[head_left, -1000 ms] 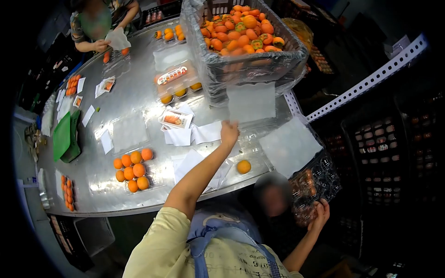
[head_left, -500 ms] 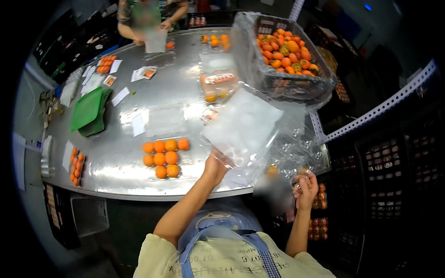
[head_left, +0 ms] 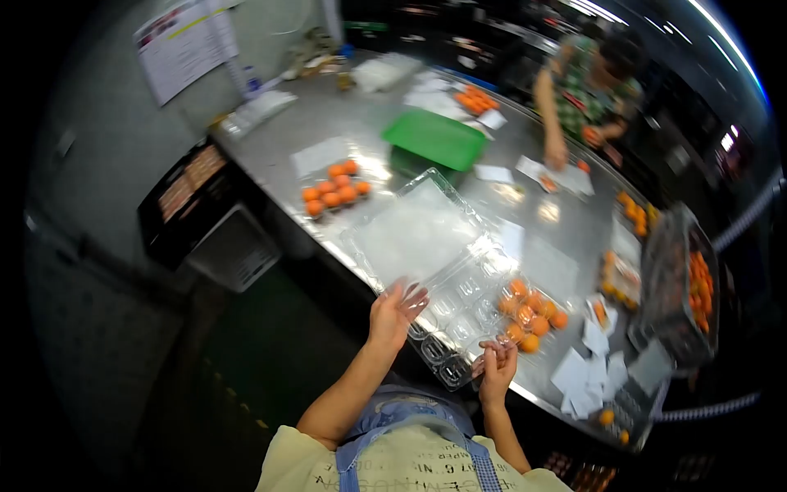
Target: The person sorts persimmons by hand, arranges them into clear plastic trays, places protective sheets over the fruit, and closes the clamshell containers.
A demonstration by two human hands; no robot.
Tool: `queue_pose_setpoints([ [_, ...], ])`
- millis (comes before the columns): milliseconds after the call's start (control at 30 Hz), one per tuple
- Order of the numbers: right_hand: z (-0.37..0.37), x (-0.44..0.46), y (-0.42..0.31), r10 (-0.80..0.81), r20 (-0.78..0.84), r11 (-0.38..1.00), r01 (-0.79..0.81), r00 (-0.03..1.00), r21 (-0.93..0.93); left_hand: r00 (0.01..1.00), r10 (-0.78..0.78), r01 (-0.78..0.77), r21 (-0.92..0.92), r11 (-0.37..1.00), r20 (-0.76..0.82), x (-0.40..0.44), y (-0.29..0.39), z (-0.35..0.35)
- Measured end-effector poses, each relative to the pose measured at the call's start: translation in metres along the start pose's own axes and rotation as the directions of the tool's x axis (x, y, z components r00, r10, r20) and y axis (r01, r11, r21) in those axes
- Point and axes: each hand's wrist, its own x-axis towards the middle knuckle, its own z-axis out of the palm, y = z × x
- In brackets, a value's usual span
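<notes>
An opened clear plastic clamshell box [head_left: 447, 307] is held low over the near table edge, its moulded cups toward me and a white sheet [head_left: 418, 234] lying in its far half. My left hand [head_left: 393, 316] holds the box's left edge, the fingers seen through the plastic. At the lower right corner, my right hand [head_left: 496, 361] is closed on the rim. Orange round fruits [head_left: 537, 316] sit in a group just right of the box, some showing through its clear edge.
The metal table [head_left: 377, 148] bears a green tub [head_left: 434, 139], another fruit pack [head_left: 334, 190] and scattered white cards [head_left: 586, 381]. A plastic-lined crate of fruit [head_left: 676, 287] stands right. Across the table a person [head_left: 590, 90] handles fruit. A grey basket [head_left: 238, 250] is below left.
The view has turned left. The clamshell has moved from beside the fruit crate to left of the grouped fruits, and my right hand has come from the right onto its rim.
</notes>
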Motion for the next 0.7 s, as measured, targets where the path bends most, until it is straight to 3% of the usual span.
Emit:
queue_pose_setpoints([
  [67, 0.037, 0.004, 0.034, -0.048, 0.185, 0.972, 0.089, 0.982, -0.218, 0.993, 0.086, -0.089, -0.036, 0.995, -0.084, 0.005, 0.049, -0.038],
  [133, 0.085, 0.008, 0.049, 0.041, 0.319, 0.980, 0.024, 0.947, -0.197, 0.975, 0.158, -0.165, -0.033, 0.986, -0.159, 0.007, 0.098, -0.072],
  [200, 0.134, 0.017, 0.044, 0.219, 0.446, 0.969, -0.248, 0.868, 0.007, 0.943, 0.251, -0.266, -0.044, 0.963, -0.218, 0.009, 0.139, -0.099],
  [233, 0.145, 0.025, 0.052, 0.222, 0.557, 0.968, -0.248, 0.800, -0.030, 0.921, 0.301, -0.320, -0.040, 0.947, -0.247, 0.010, 0.153, -0.113],
  [333, 0.198, 0.045, 0.062, 0.291, 0.693, 0.954, -0.253, 0.659, -0.160, 0.846, 0.419, -0.447, -0.011, 0.895, -0.329, 0.021, 0.208, -0.149],
  [467, 0.267, 0.080, 0.088, 0.431, 0.725, 0.897, -0.344, 0.537, -0.279, 0.746, 0.541, -0.573, 0.038, 0.818, -0.388, 0.046, 0.288, -0.193],
  [567, 0.328, 0.116, 0.110, 0.423, 0.735, 0.901, -0.333, 0.530, -0.279, 0.665, 0.592, -0.607, 0.132, 0.784, -0.456, 0.065, 0.347, -0.211],
  [700, 0.409, 0.159, 0.113, 0.371, 0.734, 0.927, -0.271, 0.568, -0.259, 0.626, 0.630, -0.607, 0.220, 0.764, -0.460, 0.086, 0.420, -0.239],
])
